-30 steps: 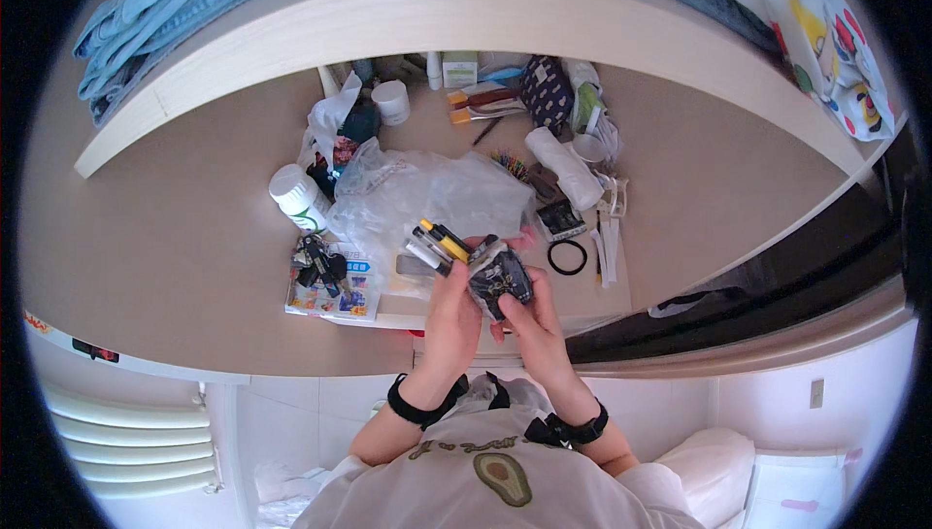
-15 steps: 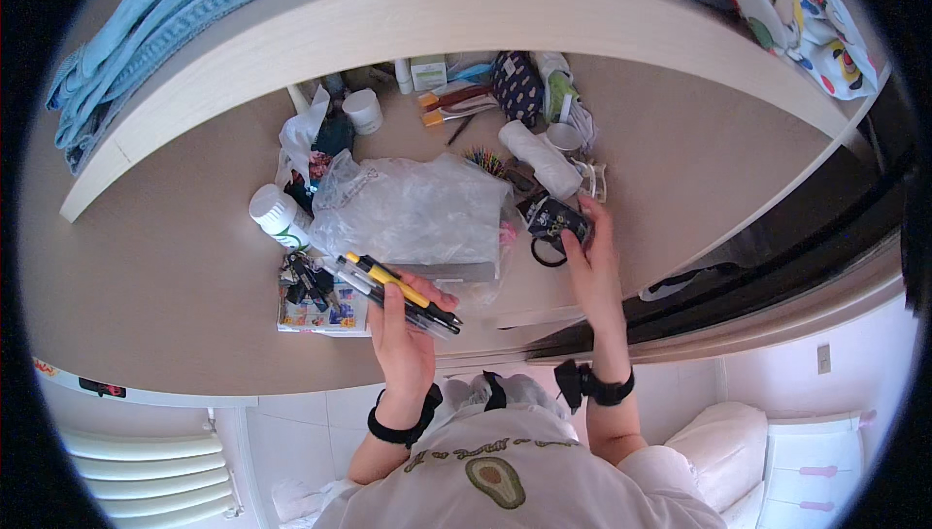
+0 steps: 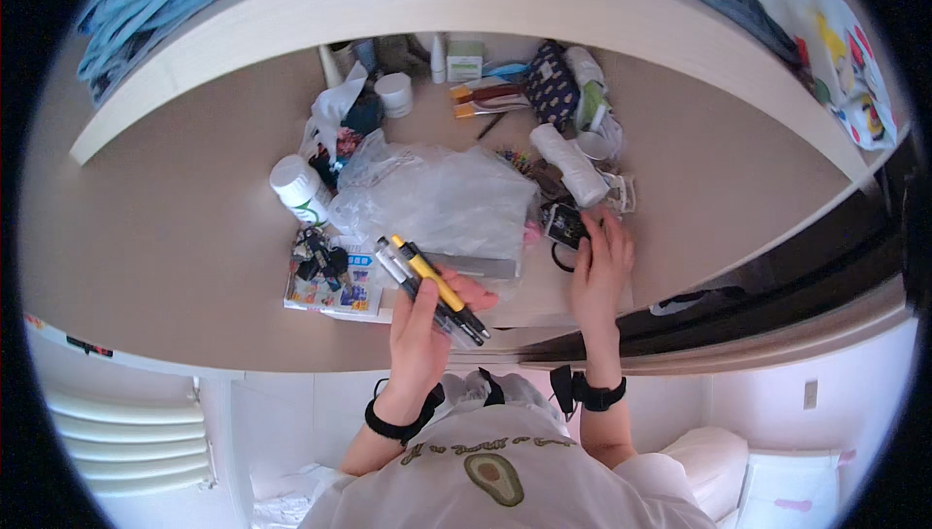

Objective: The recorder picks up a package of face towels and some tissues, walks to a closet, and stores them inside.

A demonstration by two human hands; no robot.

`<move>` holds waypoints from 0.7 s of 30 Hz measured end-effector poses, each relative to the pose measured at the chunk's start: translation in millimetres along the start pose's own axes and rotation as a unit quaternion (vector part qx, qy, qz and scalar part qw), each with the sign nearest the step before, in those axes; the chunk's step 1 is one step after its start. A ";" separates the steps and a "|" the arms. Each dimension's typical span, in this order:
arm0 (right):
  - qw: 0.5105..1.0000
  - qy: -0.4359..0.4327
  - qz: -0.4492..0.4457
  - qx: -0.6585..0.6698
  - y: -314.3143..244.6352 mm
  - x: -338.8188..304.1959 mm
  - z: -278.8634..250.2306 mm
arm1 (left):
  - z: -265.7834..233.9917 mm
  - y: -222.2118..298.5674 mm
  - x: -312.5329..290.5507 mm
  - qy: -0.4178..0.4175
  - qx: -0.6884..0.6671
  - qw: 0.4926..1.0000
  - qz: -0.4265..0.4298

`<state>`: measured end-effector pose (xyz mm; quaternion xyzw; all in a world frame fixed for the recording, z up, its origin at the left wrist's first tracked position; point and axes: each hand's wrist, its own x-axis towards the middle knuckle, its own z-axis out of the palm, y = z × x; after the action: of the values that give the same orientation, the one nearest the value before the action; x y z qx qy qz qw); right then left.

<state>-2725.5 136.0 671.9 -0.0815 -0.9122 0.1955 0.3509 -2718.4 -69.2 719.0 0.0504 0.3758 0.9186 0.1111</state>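
Observation:
Several pens are gathered in my left hand (image 3: 417, 330), closed round them near the front edge of the shelf. Among them is a yellow pen (image 3: 427, 272) with a black tip end; darker and clear-barrelled ones lie beside it. My right hand (image 3: 602, 257) has its fingers stretched out at the right side of a small black patterned item (image 3: 564, 223), touching or very near it; its kind I cannot make out. A black ring-shaped band (image 3: 561, 257) lies just below that item. Between my hands, a crumpled clear plastic bag (image 3: 437, 189) covers part of the shelf.
To the left stand a white bottle (image 3: 299, 187) and a box (image 3: 359, 286) with dark small things on it. Behind are a white jar (image 3: 394, 94), brushes (image 3: 485, 99), a dark patterned pouch (image 3: 550, 82) and a white roll (image 3: 570, 165). A raised board (image 3: 466, 5) curves across the back.
The whole view has shifted a little. My right fingers have loosened from round the black item and now rest at its right side. The left hand still holds the pens.

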 end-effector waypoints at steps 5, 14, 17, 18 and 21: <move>0.960 -0.040 0.019 0.278 -47.4 -14.5 -21.8 | -1.8 9.4 5.0 -0.080 0.015 0.997 0.007; 0.710 -0.398 0.104 0.572 -75.3 -37.1 -15.8 | 6.9 -0.5 5.4 -0.111 0.238 0.964 -0.027; 0.692 -0.414 0.135 0.575 -75.2 -38.5 -18.7 | -3.0 -5.7 8.7 -0.122 0.289 0.949 0.013; 0.673 -0.413 0.165 0.591 -74.8 -38.9 -19.9 | -3.8 -6.9 9.0 -0.122 0.290 0.949 0.012; 0.646 -0.366 0.175 0.647 -63.5 -44.8 -6.9 | -7.6 -11.7 6.4 -0.144 0.277 0.950 0.001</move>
<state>-2688.4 67.4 675.6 0.0858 -0.5767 0.8076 -0.0886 -2724.0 -64.7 705.4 0.2111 0.5953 0.7617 0.1443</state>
